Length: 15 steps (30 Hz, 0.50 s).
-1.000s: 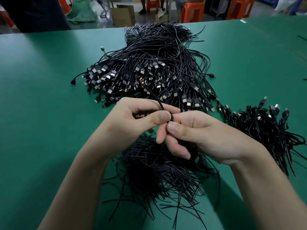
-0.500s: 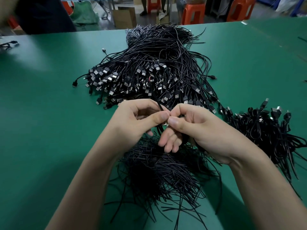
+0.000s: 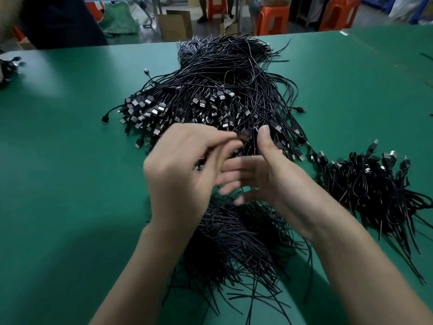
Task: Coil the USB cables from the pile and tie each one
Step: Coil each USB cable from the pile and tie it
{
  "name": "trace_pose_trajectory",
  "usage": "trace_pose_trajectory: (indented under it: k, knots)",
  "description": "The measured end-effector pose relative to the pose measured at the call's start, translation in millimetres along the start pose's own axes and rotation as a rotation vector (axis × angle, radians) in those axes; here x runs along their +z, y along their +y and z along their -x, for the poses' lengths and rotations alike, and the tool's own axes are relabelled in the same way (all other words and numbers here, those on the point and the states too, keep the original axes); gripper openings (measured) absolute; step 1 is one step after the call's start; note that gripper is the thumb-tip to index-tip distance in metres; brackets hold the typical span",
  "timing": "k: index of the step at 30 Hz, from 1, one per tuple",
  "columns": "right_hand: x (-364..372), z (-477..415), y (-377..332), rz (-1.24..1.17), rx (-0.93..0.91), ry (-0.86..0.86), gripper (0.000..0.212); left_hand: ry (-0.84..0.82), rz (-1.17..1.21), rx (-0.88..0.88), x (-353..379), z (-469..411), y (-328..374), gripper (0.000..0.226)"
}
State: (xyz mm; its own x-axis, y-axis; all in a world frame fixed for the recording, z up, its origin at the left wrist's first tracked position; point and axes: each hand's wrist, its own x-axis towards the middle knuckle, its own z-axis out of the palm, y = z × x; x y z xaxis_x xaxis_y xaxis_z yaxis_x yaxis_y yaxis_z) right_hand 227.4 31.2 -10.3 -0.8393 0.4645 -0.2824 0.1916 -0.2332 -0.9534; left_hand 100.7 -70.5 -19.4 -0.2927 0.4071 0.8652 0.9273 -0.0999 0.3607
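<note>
1. The pile of USB cables (image 3: pixel 210 90) lies at the middle of the green table (image 3: pixel 58 184), stretching away to the far edge. The cables are thin, black and loose, with their silver-tipped plugs fanned along the near and left side.
2. The left hand (image 3: pixel 178 170) hovers over the near edge of that pile, knuckles up and fingers curled. It is blurred, and I cannot tell whether it grips anything.
3. The right hand (image 3: pixel 269 174) is just beside it, thumb raised, fingers straight and spread toward the left, holding nothing.
4. Beneath both wrists, nearer, lies a heap of thin black tie strands (image 3: pixel 234 242).
5. To the right, apart from the pile, sits a cluster of coiled cables (image 3: pixel 370 184), plugs sticking up.
6. Beyond the far edge stand orange stools (image 3: pixel 271 17) and a cardboard box (image 3: pixel 175 24).
</note>
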Motion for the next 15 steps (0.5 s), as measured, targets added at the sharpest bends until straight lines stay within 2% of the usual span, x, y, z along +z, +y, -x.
trace_pose_trajectory:
  k: [1,3,5,7,9,12,15]
  knots:
    - [3,-1,0,-0.152,0.025,-0.097,0.088,-0.027,-0.001,0.057,2,2,2,0.008]
    - [6,-1,0,-0.433,0.022,-0.196,0.07,-0.085,0.024,0.133,6,7,4,0.007]
    - [5,1,-1,-0.632,0.015,-0.183,0.056,-0.118,0.035,0.18,8,10,6,0.006]
    - [5,2,-1,-0.71,-0.016,-0.097,0.043,-0.122,0.028,0.215,11,12,6,0.007]
    - [6,1,0,-0.659,-0.077,0.024,0.037,-0.114,-0.03,0.259,15,14,4,0.007]
    - [2,-3,3,-0.376,-0.198,0.201,0.039,-0.173,-0.08,0.275,16,12,-1,0.008]
    - [-7,-3,2,-0.177,-0.313,0.343,0.035,-0.188,0.004,0.179,12,9,-6,0.011]
